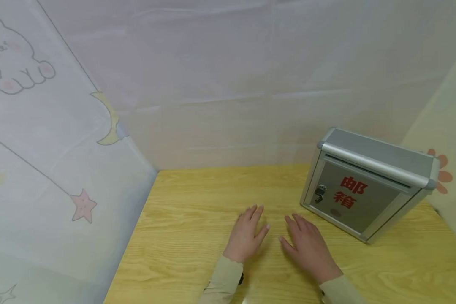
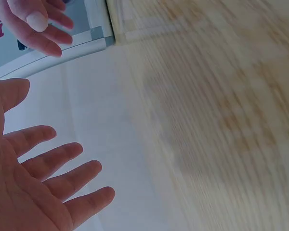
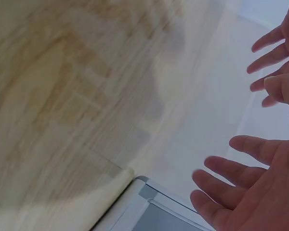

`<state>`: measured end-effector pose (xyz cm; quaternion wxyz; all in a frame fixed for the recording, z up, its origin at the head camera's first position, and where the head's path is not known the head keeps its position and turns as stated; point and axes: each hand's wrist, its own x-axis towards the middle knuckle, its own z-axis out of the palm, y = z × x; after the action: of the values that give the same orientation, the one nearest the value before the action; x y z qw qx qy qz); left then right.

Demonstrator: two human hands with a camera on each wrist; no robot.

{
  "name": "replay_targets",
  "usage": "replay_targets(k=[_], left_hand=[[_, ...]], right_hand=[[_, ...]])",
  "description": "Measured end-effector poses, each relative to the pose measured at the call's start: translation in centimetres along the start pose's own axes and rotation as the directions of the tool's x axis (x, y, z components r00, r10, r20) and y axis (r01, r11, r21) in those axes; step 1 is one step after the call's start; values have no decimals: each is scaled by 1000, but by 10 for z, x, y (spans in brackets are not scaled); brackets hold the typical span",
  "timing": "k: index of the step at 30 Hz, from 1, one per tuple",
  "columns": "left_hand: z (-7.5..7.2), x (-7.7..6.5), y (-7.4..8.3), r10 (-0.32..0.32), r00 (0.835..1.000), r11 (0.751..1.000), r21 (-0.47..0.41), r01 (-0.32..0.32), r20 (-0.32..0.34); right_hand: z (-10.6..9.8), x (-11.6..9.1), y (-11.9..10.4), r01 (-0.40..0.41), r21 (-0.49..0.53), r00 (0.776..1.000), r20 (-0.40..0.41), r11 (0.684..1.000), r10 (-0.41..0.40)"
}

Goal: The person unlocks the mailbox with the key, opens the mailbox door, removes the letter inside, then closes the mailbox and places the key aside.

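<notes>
Mailbox (image 1: 378,202), grey with silver edges, stands upright at the right side of the wood-grained surface (image 1: 190,223), its front turned at an angle toward the person. A narrow slot (image 1: 368,171) runs along the top of that front, two red characters (image 1: 349,193) sit below it, and a lock (image 1: 321,191) with a key hanging from it is near the door's left edge. The left hand (image 1: 246,236) and right hand (image 1: 308,247) are over the surface, side by side and apart, fingers spread and relaxed with empty palms. The right hand is the nearer, just beside the mailbox's lower left corner. Beige sleeves (image 1: 224,274) cover both forearms. Behind is a pale wall covering (image 1: 232,84); the one at left shows a bear (image 1: 17,63), a yellow moon (image 1: 109,120) and a pink star (image 1: 84,207).
</notes>
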<state>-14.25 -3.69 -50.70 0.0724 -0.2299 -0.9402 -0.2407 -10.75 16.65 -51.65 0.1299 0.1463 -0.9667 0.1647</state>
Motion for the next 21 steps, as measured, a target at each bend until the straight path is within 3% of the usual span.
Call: replay_targets(k=[6, 12, 21], left_hand=[[1, 12, 5, -34, 999, 995, -94, 37, 41], [-7, 34, 15, -51, 997, 983, -174, 59, 52], [-34, 81, 38, 14, 1000, 959, -282, -17, -13]], right_hand=[[-15, -9, 1, 4, -9, 1000, -8, 1000, -4], [-46, -9, -1, 27, -19, 998, -59, 999, -28], [-111, 0, 10, 90, 7, 968, -237, 996, -86]])
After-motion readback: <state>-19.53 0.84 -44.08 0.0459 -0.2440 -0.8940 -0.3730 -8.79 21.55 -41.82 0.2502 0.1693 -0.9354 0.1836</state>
